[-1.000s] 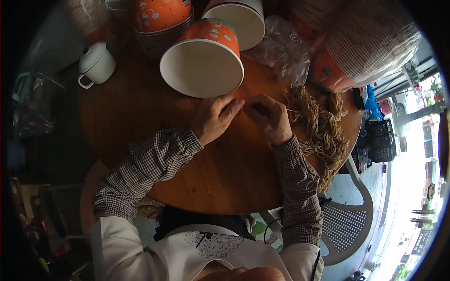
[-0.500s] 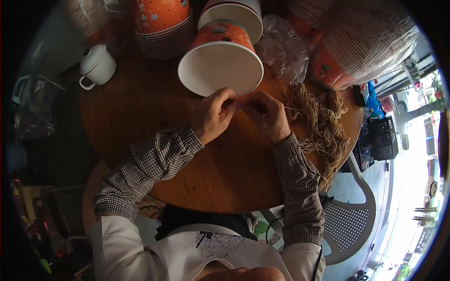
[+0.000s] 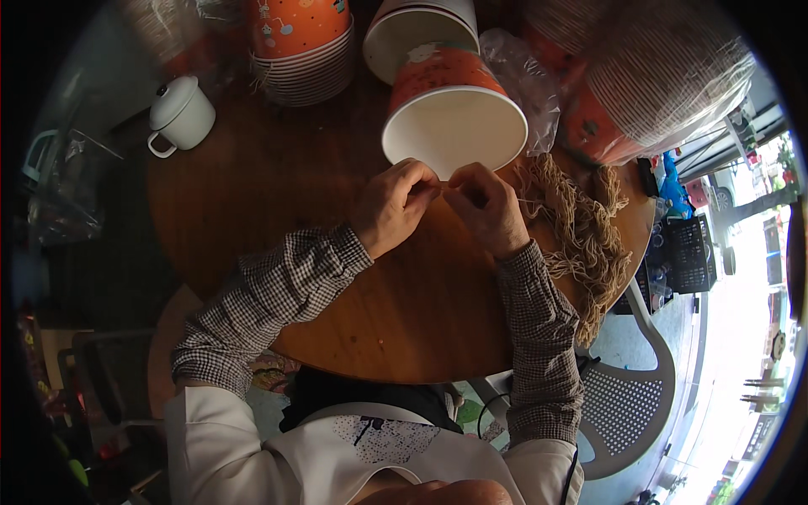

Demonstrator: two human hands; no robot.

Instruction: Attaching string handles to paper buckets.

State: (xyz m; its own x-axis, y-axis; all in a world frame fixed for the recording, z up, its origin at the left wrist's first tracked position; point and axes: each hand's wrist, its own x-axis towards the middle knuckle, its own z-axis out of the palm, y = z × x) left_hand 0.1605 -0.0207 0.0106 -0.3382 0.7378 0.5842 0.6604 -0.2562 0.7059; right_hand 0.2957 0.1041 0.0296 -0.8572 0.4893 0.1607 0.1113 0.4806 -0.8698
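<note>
Both forearms [image 3: 290,290] angle inward over the table [image 3: 412,311]; the left hand [image 3: 391,209] and right hand [image 3: 488,210] nearly meet, fingertips pinched closed, anything held too small to tell.

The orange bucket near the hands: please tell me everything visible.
The bucket looks like coated paper: orange outside with printed marks, white inside, rim white. It appears tipped on its side on the wooden table, mouth toward the camera, nothing visible inside. The left hand and right hand visually overlap its lower rim; contact is unclear.
</note>
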